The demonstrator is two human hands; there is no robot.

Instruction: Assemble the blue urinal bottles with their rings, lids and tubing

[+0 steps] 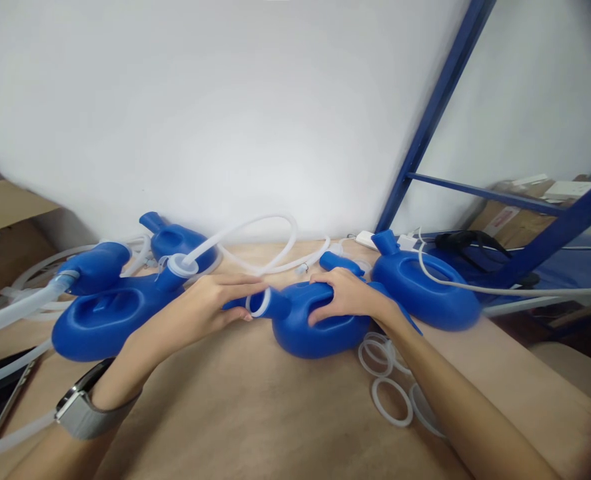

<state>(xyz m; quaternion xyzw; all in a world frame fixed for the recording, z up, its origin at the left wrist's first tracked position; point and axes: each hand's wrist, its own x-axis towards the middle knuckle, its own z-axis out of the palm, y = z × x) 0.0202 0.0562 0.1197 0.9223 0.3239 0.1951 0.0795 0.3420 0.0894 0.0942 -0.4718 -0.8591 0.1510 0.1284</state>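
Note:
A blue plastic vessel [315, 330] with a short spout lies on the wooden table [255, 413], spout to the left. My right hand [342, 297] rests on top of it, fingers curled over its upper edge, holding it down. My left hand [215, 303] pinches a white ring [260, 303] at the tip of the spout. The ring sits around the spout's end. A grey watch is on my left wrist.
Other blue vessels lie at the left [105, 320], back [175, 240] and right [425, 287], some with clear tubing [255, 233] attached. Loose white rings [390, 400] lie under my right forearm. Blue shelf frame [425, 133] and cardboard boxes stand at the right.

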